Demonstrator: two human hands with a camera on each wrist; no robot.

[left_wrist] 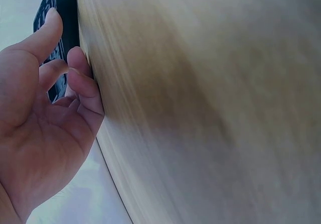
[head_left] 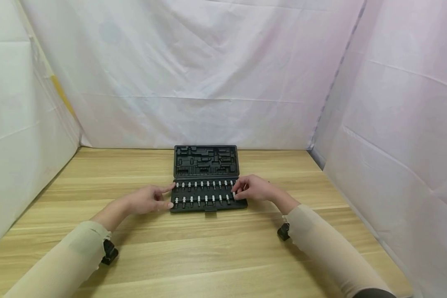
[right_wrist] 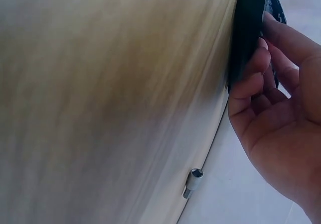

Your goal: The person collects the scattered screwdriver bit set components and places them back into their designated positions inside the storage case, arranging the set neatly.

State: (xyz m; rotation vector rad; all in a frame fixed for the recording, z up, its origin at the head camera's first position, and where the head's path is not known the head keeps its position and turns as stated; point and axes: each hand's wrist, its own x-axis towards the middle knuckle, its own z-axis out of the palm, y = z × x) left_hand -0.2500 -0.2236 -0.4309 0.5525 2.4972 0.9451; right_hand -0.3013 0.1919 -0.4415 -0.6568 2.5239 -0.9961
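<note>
An open black plastic case (head_left: 208, 210) lies on the table, its lid (head_left: 206, 161) tipped back. Two rows of silver bit sockets (head_left: 206, 198) stand in its base. My left hand (head_left: 146, 200) is at the case's left side, the thumb near the front corner and the index finger by the back row, both touching the edge. At the right end of the front row, my right hand (head_left: 255, 188) pinches a bit socket (head_left: 234, 194) between thumb and fingers, still at the case. In the right wrist view the fingers hide that bit socket.
A loose bit socket (right_wrist: 193, 182) lies on the wooden table (head_left: 193, 256) beyond the right hand, near the far edge in the right wrist view. White sheets (head_left: 193, 74) hang behind the table and at both sides.
</note>
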